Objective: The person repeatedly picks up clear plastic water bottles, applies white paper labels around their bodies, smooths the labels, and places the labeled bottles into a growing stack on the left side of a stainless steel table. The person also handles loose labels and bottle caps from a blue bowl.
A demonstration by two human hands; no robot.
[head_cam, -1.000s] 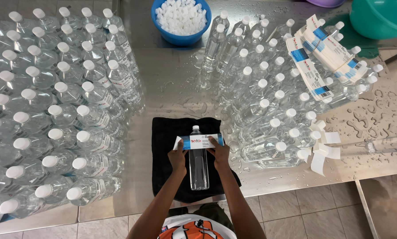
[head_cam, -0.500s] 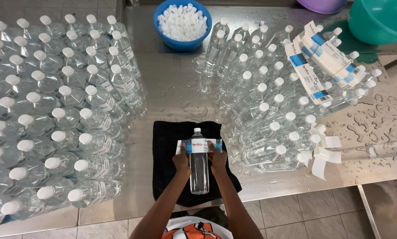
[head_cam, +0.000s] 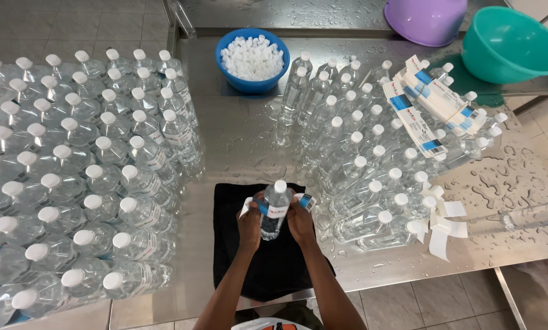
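Gripping one bottle [head_cam: 274, 211]: left hand [head_cam: 249, 225], right hand [head_cam: 300, 221] both closed on it; three bowls behind.

purple bowl [head_cam: 425, 18]: cut by top edge; bottle [head_cam: 274, 211] base: hidden behind hands

I press a white label with blue ends [head_cam: 278, 209] around the clear bottle [head_cam: 274, 211] between my left hand [head_cam: 249, 223] and right hand [head_cam: 300, 221]. A stack of long white-and-blue labels [head_cam: 425, 110] lies across the capped bottles at the right. White backing strips [head_cam: 440, 225] trail off those bottles onto the wet table.
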